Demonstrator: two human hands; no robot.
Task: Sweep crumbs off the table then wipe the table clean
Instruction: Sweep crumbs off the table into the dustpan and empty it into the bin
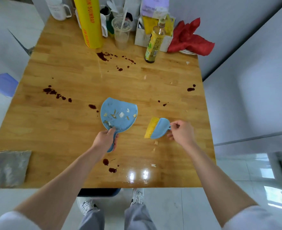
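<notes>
Several crumbs remained on the tabletop mid-sweep, left hand grasping the dustpan, right hand pinching the brush, which probably next needed drawing them panward.

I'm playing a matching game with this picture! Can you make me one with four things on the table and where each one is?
Things:
1. dustpan
2. brush
3. red cloth
4. grey rag

Places:
A. near left corner of the table
B. held by the right hand
C. far right corner, beside the bottle
D. held by the left hand, crumbs inside

Pairs: 1-D, 2-B, 3-C, 4-A
</notes>
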